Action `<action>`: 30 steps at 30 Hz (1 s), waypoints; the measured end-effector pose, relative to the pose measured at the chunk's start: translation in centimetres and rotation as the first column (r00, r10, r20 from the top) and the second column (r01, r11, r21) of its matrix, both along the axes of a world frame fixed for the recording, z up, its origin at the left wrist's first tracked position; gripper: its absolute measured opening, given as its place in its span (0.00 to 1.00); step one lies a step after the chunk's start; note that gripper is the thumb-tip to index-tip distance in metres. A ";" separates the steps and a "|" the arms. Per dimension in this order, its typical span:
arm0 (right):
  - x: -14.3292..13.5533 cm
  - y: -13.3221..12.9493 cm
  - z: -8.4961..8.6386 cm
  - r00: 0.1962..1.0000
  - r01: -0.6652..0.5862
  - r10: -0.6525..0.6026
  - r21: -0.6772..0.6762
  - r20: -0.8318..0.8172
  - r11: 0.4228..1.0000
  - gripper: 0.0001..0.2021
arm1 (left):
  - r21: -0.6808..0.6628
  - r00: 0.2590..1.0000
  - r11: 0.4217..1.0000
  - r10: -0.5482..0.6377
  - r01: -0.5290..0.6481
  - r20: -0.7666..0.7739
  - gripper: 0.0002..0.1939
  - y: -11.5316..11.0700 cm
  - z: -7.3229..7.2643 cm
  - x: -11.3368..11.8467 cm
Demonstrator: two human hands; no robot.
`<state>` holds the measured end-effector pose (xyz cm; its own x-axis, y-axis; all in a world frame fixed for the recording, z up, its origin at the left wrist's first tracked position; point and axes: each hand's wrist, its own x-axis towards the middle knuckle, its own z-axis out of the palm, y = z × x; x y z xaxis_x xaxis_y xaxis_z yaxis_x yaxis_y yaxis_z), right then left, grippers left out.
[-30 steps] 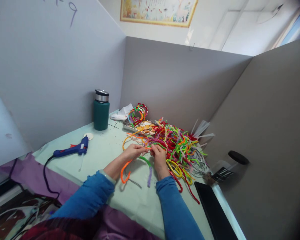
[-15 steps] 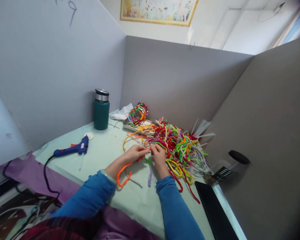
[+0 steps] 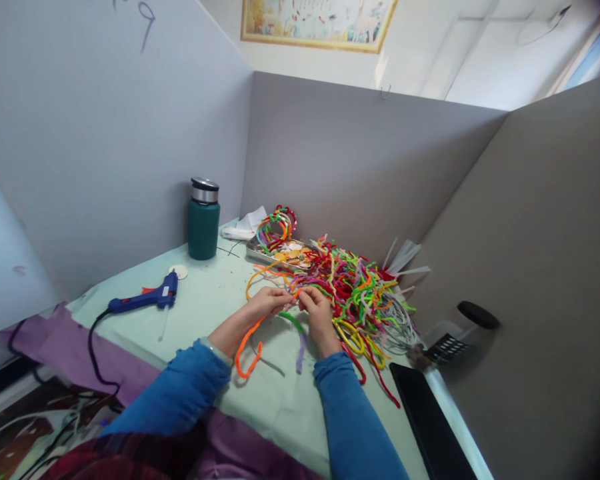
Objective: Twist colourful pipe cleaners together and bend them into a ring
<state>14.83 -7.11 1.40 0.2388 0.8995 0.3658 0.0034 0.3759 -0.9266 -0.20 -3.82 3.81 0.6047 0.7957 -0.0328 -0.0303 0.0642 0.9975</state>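
Over the middle of the table, my left hand (image 3: 267, 303) and my right hand (image 3: 317, 309) are close together, fingertips pinched on an orange pipe cleaner (image 3: 244, 347). Its tail hangs below my left wrist and curls into a hook; a short orange piece shows between the fingertips. Under the hands lies a curved green and purple pipe cleaner (image 3: 300, 337). A grey pipe cleaner (image 3: 270, 365) rests on the cloth beside it. Just beyond my right hand begins a big tangled pile of coloured pipe cleaners (image 3: 350, 280).
A blue glue gun (image 3: 145, 298) with a black cord lies at the left. Behind it stands a green bottle (image 3: 203, 227). A metal tray (image 3: 260, 255) holds small pieces and twisted rings. Grey partitions (image 3: 360, 153) enclose the table; a black flat object (image 3: 425, 420) lies right.
My fingertips have shifted slightly, showing more orange pipe cleaner between them. The orange tail has dropped a little, and more of the green curve is visible under my hands.
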 end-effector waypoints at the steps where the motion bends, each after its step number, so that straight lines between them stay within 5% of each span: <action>1: -0.2 -0.1 0.1 1.000 -0.016 0.016 -0.002 0.012 1.000 0.07 | 0.010 1.000 1.000 0.015 -0.015 -0.007 0.20 0.0 0.0 0.0; 5: -0.6 -0.2 0.0 0.993 -0.077 0.076 0.006 0.088 0.997 0.09 | 0.021 0.998 0.999 0.049 -0.048 -0.035 0.20 -0.1 -0.1 0.1; 8: -0.2 0.1 -0.3 0.996 0.027 -0.030 0.037 0.086 0.999 0.11 | -0.034 0.998 0.999 -0.017 0.015 -0.059 0.22 -0.2 -0.4 0.1; 14: 2.8 0.7 0.1 0.900 0.333 -0.310 0.027 -0.308 0.942 0.15 | -0.122 0.972 0.966 -0.234 0.228 -0.031 0.25 -0.5 -0.3 -0.3; 19: 4.9 0.0 1.3 0.780 0.403 -0.339 0.009 -0.527 0.915 0.14 | -0.112 0.948 0.941 -0.319 0.318 0.007 0.18 -0.8 0.0 -0.7; 25: 4.2 0.0 1.5 0.838 0.200 -0.179 -0.015 -0.515 0.980 0.14 | -0.188 0.977 0.963 -0.171 0.193 0.128 0.17 0.1 -0.6 -0.6; 28: 2.0 0.2 1.0 0.962 -0.039 0.014 -0.087 -0.273 0.996 0.17 | -0.211 0.981 0.970 -0.083 0.120 0.176 0.17 0.6 -0.9 -0.5; 30: 0.4 0.1 0.4 0.993 -0.078 0.069 -0.100 -0.092 0.992 0.15 | -0.213 0.981 0.972 -0.064 0.103 0.182 0.16 0.7 -1.0 -0.5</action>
